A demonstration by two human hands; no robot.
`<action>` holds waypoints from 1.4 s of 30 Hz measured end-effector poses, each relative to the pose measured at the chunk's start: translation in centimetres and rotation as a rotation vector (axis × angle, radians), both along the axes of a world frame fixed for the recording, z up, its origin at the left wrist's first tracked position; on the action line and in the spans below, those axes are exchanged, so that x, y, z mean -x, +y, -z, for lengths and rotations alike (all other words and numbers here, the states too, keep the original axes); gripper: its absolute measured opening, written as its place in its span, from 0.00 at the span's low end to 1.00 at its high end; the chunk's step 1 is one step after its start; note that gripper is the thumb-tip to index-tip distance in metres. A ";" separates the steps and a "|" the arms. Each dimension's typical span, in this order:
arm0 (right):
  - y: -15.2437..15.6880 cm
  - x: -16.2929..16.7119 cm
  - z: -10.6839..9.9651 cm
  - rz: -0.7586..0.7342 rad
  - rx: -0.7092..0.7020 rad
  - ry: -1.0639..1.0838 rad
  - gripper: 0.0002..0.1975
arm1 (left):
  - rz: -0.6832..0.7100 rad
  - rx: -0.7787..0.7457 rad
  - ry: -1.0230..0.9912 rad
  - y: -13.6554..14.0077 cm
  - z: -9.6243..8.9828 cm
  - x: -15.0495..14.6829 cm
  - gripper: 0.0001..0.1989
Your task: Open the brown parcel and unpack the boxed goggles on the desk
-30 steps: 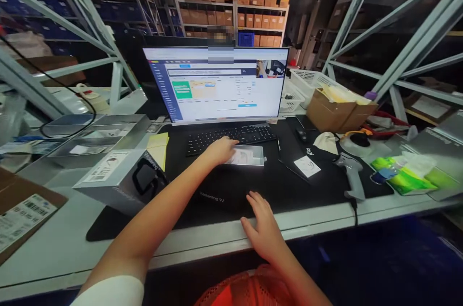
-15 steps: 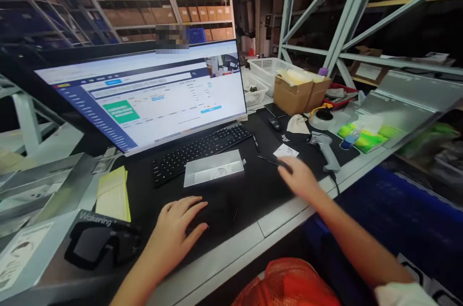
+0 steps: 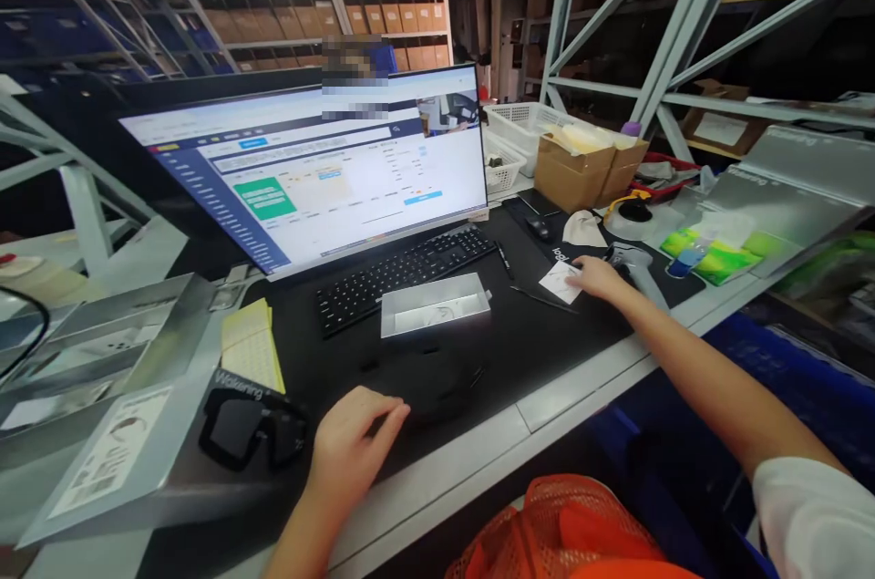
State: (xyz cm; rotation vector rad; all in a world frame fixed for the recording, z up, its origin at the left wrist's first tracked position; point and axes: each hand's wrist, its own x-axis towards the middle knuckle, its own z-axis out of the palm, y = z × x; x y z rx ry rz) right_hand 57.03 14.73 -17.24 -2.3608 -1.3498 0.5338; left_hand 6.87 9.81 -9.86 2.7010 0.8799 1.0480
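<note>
My right hand (image 3: 596, 278) has its fingers closed at the edge of a small white card (image 3: 561, 281), which lies on the black desk mat. Just in front of that hand lies a slim, dark, pointed tool (image 3: 543, 298). My left hand (image 3: 352, 438) rests low on the mat, fingers curled and thumb tip close to the index finger. Whatever may be between them is hidden against black. Beyond it is a dark, hard-to-make-out shape (image 3: 427, 378). An open grey-white box (image 3: 436, 304) sits before the keyboard (image 3: 403, 280).
A monitor (image 3: 328, 169) stands behind the keyboard. At right are a barcode scanner (image 3: 639, 273), a mouse (image 3: 540, 228), a cardboard box (image 3: 571, 173) and a green packet (image 3: 715, 251). Yellow slips (image 3: 252, 346) and a grey box with a goggles picture (image 3: 184, 433) are at left.
My right hand has let go of the slim dark tool and moved to the white card. My left hand's spread fingers have curled in. The camera view has shifted.
</note>
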 end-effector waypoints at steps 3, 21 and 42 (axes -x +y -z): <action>2.2 -1.7 -1.0 0.006 -0.011 0.124 0.18 | -0.171 0.042 0.036 0.8 0.4 1.2 0.06; -9.6 24.4 -5.3 -0.931 -0.254 0.188 0.61 | -0.274 0.467 -0.160 1.4 1.8 1.4 0.15; -3.1 22.8 -7.9 -0.784 -0.491 -0.219 0.29 | -0.489 0.935 -0.922 1.3 2.3 1.0 0.38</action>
